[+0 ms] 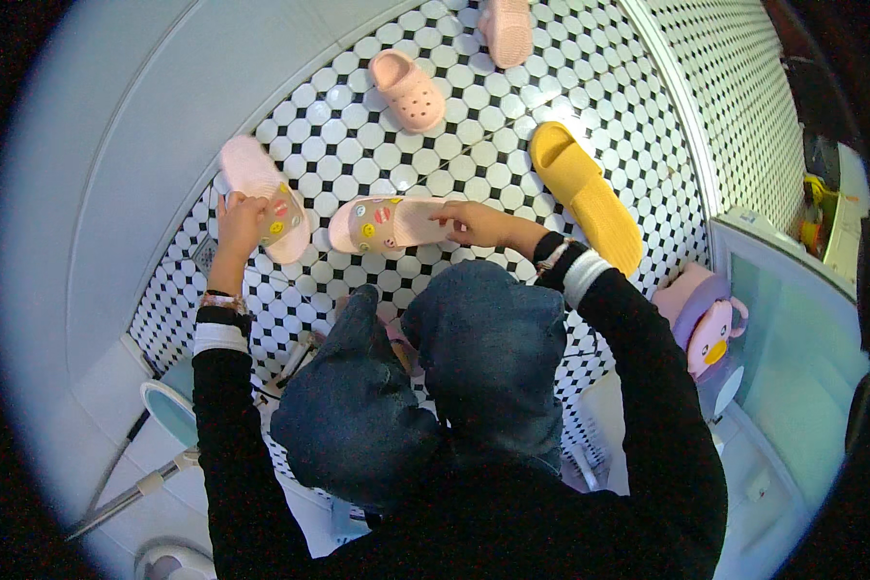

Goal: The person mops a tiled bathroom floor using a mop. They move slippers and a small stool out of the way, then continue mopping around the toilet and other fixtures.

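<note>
Two pale pink slide sandals with clear straps bearing smiley-face decorations lie on the tiled floor. At the left sandal [284, 217], my left hand [241, 221] is at the outer side, near the strap; its bent fingers hide whether they grip the edge. The other sandal [415, 223] lies crosswise with its strap end to the left. My right hand [471, 221] is over its heel end, fingers loosely bent and apart, with nothing seen between them. To the right of that hand lies a yellow slide sandal [587, 192].
A pink clog [408, 93] and another pink shoe [509, 32] are farther off on the floor [471, 109]. A pale curved wall [152, 109] bounds the left. At right stand a pink and purple duck-faced item [707, 333] and a greenish panel [797, 326]. A blue basin [170, 412] is lower left.
</note>
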### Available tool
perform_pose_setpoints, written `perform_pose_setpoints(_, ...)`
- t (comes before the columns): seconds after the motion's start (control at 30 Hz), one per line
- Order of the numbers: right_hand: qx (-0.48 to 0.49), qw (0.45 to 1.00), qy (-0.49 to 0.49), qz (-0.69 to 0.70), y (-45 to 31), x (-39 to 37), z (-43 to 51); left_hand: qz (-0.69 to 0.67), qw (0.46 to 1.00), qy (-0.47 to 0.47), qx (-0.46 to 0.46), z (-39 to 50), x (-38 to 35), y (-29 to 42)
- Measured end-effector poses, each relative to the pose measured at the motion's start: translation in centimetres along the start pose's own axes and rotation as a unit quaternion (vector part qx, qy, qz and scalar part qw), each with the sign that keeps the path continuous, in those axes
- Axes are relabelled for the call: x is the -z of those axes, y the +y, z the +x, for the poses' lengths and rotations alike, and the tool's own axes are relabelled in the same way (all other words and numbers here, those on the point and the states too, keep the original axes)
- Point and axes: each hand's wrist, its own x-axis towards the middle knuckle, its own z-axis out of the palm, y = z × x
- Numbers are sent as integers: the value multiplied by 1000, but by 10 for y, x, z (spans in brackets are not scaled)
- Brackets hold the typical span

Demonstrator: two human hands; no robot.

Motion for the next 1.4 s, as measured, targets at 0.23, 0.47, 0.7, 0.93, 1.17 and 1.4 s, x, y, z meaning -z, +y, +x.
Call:
perform_pose_setpoints(0.23, -11, 981, -6, 195, -28, -29, 62, 71, 995, -34, -56, -51, -28, 4)
perform_pose_setpoints(0.47, -180, 920, -37, 345, -27, -39, 61, -262, 913, 93, 300, -75, -137, -21)
perform_pose_setpoints(0.7, -308, 806, 212, 459, -50, 18, 1, -511, 787, 23, 346, -43, -152, -44)
perform_pose_setpoints(0.93, -26, 759, 335, 558, -78, 96, -83, -597, 739, -17, 313, -14, -24, 47)
perform_pose_setpoints(1.17, 108, 629, 345, 688, -85, 117, -86, -521, 801, -152, 253, 4, 78, 135)
perform_pose_setpoints(1.4, 116, 666, 336, 656, -87, 101, -72, -552, 788, -201, 187, 10, 96, 162)
